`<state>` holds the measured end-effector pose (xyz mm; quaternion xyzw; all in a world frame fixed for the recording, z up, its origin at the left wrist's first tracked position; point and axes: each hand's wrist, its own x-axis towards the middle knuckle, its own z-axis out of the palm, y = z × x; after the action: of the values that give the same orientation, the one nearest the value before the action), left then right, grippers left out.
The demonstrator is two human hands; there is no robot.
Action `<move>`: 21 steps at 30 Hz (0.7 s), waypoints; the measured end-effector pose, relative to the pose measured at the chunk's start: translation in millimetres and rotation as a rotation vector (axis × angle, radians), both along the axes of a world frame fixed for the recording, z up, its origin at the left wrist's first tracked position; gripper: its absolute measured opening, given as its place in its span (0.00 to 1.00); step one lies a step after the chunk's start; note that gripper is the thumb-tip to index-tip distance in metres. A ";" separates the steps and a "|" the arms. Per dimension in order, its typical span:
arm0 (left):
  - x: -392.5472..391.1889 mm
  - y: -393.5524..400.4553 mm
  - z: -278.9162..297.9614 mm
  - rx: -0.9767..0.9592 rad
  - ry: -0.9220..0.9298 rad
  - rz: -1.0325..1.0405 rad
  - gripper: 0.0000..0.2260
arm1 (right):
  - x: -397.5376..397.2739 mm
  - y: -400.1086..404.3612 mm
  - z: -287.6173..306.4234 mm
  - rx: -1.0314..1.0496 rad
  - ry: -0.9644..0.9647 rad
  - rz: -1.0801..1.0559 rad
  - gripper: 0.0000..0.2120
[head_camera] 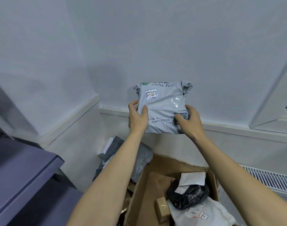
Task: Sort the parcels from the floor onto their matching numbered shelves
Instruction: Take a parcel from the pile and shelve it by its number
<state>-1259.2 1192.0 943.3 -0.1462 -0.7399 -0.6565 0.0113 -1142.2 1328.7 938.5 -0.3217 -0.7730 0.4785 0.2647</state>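
White wall (155, 38) behind grey parcel (164, 108), lower edges in left hand (137, 118), right hand (190, 121).

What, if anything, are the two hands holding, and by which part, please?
The grey parcel marked 04: the left hand grips its lower left edge, the right hand its lower right edge.

Open wall space across the upper frame; lower right blocked by a cardboard box (155, 185) of parcels, lower left by grey shelving (22, 173).
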 end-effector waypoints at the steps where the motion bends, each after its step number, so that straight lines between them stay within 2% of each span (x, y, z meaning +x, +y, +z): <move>1: -0.9 -6.7 7.1 -0.045 0.021 0.001 0.14 | -3.0 -8.4 9.6 0.005 0.005 0.011 0.34; 3: -1.4 -22.5 20.1 -0.155 0.089 0.029 0.19 | -11.4 -22.7 24.6 0.023 0.017 0.042 0.29; 6: 7.5 -61.2 41.4 -0.292 0.150 0.145 0.26 | -24.6 -49.7 44.2 0.056 0.048 0.117 0.28; 12: 61.2 -156.9 66.7 -0.402 0.173 0.382 0.28 | -11.6 -130.5 72.4 0.082 0.148 0.400 0.30; 16: 127.5 -217.2 72.3 -0.420 0.158 0.544 0.29 | 18.3 -187.5 82.7 0.094 0.180 0.578 0.38; 19: 179.7 -263.7 85.1 -0.448 0.146 0.690 0.29 | 45.7 -235.1 99.8 0.074 0.222 0.717 0.37; 21: 196.7 -282.7 95.9 -0.459 0.141 0.728 0.29 | 52.2 -254.1 107.8 0.010 0.250 0.736 0.36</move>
<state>-1062.5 909.3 1039.2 0.0810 -0.8674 -0.4166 0.2596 -1089.9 1074.5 1046.3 0.0391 -0.8009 0.5732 0.1691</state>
